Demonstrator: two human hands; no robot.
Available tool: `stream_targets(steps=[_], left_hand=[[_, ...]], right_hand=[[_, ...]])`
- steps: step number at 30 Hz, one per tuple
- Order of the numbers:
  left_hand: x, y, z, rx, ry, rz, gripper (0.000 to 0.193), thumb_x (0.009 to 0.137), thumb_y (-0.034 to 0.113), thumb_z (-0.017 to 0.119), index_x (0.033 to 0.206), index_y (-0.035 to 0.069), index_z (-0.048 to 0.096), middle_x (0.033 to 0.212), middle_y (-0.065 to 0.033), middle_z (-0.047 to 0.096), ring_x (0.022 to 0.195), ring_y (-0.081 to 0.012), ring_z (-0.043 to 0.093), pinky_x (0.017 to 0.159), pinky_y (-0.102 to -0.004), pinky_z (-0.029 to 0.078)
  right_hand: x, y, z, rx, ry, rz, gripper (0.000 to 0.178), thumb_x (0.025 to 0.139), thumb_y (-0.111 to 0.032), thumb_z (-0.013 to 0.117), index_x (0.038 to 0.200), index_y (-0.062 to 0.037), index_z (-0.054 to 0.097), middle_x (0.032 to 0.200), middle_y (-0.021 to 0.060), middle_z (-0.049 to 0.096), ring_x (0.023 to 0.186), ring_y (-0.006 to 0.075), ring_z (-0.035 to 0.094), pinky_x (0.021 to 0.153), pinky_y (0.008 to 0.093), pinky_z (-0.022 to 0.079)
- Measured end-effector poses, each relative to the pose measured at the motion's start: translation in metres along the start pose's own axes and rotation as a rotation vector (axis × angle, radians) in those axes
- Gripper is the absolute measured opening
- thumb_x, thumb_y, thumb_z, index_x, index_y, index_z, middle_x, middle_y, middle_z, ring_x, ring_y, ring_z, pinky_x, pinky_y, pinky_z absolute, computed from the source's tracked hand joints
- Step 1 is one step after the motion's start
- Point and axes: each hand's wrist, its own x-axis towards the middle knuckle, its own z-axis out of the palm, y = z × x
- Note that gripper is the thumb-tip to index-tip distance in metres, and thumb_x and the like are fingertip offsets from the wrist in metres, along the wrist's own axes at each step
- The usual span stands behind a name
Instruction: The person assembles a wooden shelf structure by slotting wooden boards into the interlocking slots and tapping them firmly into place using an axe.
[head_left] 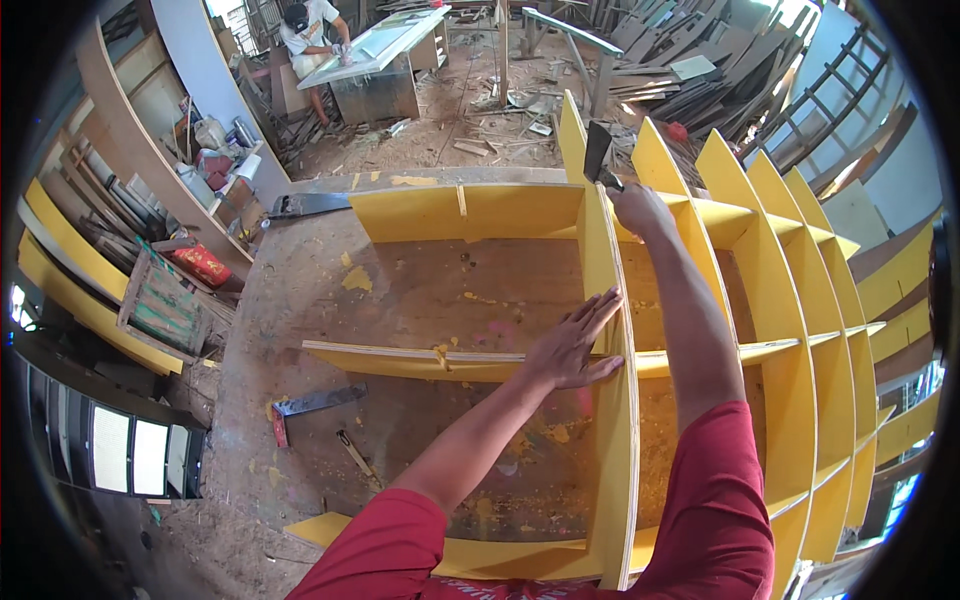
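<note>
A grid of yellow plywood panels (605,440), slotted across each other, stands upright on a large brown work table (420,290). My left hand (573,345) is open, its fingers stretched and palm braced against the side of the long panel running away from me. Farther along that panel, my right hand (641,212) is closed round the handle of a broad dark-bladed tool (597,150). The blade stands up over the panel's far end, by a slotted joint; its exact kind is unclear. Left of my left hand runs a yellow cross panel (400,361) with a slot in its edge.
On the table's left lie a try square (318,401), a narrow hand tool (357,455) and a handsaw (310,205). Beyond, a person (312,40) works at another table (375,60). Scrap wood (690,75) is heaped at back right; a shelf (215,180) stands left.
</note>
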Motion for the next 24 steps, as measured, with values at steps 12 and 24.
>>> stream_targets(steps=[12,24], left_hand=[[-0.003,0.000,0.006,0.020,0.043,0.042,0.092,0.100,0.040,0.070,0.173,0.008,0.023,0.177,-0.0194,0.031,0.160,-0.0375,0.036,0.132,-0.0498,0.034],[0.003,-0.009,0.017,0.008,0.055,0.067,0.082,0.098,0.030,0.071,0.167,0.007,0.035,0.171,-0.0270,0.040,0.159,-0.0450,0.038,0.129,-0.0486,0.034]], right_hand=[[-0.019,0.021,0.027,-0.016,0.112,0.000,0.059,0.106,-0.046,0.054,0.144,-0.0015,0.064,0.141,0.0310,0.067,0.135,0.0464,0.063,0.112,0.0551,0.052],[-0.469,0.104,-0.002,0.623,0.152,0.094,0.033,0.107,-0.025,0.067,0.125,0.0010,0.059,0.081,0.0148,0.070,0.071,0.0272,0.071,0.070,0.0408,0.057]])
